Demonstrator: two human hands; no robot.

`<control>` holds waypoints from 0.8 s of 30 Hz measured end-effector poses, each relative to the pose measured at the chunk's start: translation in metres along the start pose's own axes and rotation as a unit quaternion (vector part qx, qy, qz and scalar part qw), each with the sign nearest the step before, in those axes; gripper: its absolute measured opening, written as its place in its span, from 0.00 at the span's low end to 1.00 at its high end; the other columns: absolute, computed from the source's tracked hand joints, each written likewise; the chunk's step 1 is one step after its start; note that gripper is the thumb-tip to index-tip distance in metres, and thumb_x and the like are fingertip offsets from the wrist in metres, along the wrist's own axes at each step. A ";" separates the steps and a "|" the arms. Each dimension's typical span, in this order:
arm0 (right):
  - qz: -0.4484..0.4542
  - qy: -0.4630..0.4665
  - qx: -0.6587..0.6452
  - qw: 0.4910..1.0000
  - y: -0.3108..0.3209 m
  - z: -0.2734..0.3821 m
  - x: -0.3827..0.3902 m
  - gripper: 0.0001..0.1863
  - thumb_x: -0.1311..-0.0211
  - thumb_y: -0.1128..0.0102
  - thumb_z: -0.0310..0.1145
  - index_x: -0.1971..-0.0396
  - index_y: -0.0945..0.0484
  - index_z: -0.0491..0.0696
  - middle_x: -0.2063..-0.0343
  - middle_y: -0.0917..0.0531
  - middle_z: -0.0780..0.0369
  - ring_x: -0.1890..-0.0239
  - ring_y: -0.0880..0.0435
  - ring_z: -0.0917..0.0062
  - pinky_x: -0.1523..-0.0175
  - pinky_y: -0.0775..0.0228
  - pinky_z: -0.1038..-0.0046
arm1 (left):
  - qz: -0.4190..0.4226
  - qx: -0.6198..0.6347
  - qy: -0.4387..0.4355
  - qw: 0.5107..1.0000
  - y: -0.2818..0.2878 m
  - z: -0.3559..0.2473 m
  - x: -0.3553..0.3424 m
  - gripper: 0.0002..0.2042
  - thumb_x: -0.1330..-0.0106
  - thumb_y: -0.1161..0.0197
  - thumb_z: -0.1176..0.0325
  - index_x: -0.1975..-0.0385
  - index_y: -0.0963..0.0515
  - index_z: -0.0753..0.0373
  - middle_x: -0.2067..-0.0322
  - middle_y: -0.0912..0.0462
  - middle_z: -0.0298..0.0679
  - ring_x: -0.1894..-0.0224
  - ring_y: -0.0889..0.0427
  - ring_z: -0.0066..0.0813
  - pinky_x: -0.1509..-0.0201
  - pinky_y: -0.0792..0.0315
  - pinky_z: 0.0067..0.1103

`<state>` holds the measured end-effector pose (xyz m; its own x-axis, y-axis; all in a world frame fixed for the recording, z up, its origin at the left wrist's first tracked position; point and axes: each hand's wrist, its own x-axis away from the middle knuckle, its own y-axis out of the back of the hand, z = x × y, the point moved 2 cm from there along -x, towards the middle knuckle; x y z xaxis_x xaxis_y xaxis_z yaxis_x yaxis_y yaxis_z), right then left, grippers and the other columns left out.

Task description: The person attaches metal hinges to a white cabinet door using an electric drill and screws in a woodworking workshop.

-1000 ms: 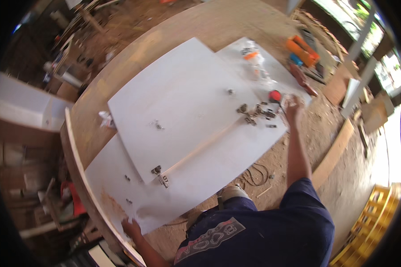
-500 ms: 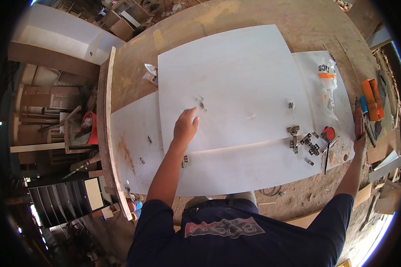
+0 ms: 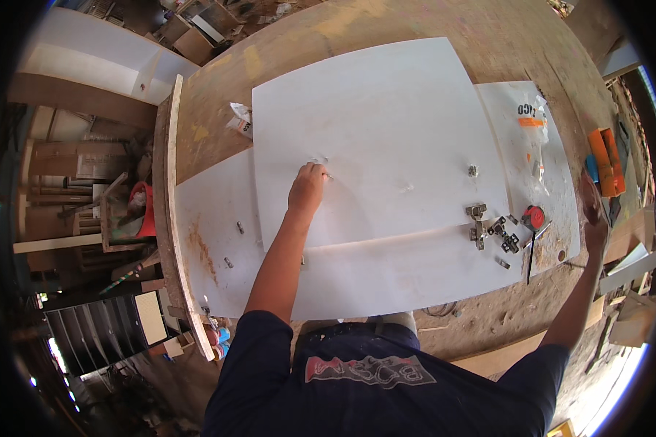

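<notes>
My left hand (image 3: 306,188) is closed in a pinch over small hardware bits (image 3: 318,159) on the upper white board (image 3: 372,102); what its fingertips hold is hidden. My right hand (image 3: 595,224) is out at the right end of the lower white board (image 3: 386,277), by a dark reddish-brown item; its fingers are hard to make out. Metal hinges (image 3: 477,226), more dark fittings (image 3: 504,237), a red tape measure (image 3: 533,217) and a clear plastic bag (image 3: 532,120) lie on the right part of the boards. A small pile of fittings (image 3: 473,171) sits near the upper board's right edge.
The boards lie on a worn wooden worktable (image 3: 350,22) with a raised strip (image 3: 172,153) at left. An orange box (image 3: 606,164) stands at right. A red bucket (image 3: 142,211), a black slatted piece (image 3: 98,331) and wooden offcuts surround the table.
My left hand has moved from the board's lower left onto the middle hardware bits, its fingers closing. My right hand stays at the right end. The view has turned since a second ago.
</notes>
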<state>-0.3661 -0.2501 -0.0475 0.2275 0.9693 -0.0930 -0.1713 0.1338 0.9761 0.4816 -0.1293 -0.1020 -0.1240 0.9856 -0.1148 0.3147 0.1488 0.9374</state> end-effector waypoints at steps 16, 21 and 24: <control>-0.103 -0.266 -0.550 0.785 0.105 0.131 0.398 0.24 0.51 0.42 0.24 0.50 0.17 0.42 0.78 0.26 0.70 0.88 0.40 0.90 0.83 0.51 0.80 | -0.057 0.278 0.138 0.949 0.000 0.053 0.033 0.06 0.26 0.33 0.71 0.58 0.18 0.67 0.66 0.14 0.41 0.62 0.15 0.34 0.55 0.21 0.29; 0.012 -0.201 -0.577 0.792 0.109 0.244 0.480 0.27 0.53 0.38 0.23 0.47 0.20 0.42 0.75 0.24 0.69 0.83 0.34 0.87 0.78 0.45 0.80 | -0.014 0.684 0.224 0.694 0.031 0.065 0.094 0.06 0.21 0.37 0.69 0.53 0.18 0.64 0.61 0.15 0.33 0.62 0.18 0.20 0.53 0.20 0.21; 0.093 -0.165 -0.629 0.754 0.093 0.307 0.540 0.29 0.54 0.38 0.18 0.46 0.23 0.43 0.69 0.23 0.67 0.73 0.27 0.84 0.70 0.34 0.78 | 0.033 0.794 0.218 0.566 0.068 0.058 0.146 0.07 0.20 0.38 0.69 0.51 0.19 0.64 0.61 0.15 0.34 0.62 0.16 0.22 0.52 0.19 0.21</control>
<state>0.0352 0.2222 0.0530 0.2776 0.9189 0.2804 -0.9561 0.2928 -0.0129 0.5393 0.0297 -0.0737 -0.1739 0.9314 0.3198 0.7391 0.3380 -0.5827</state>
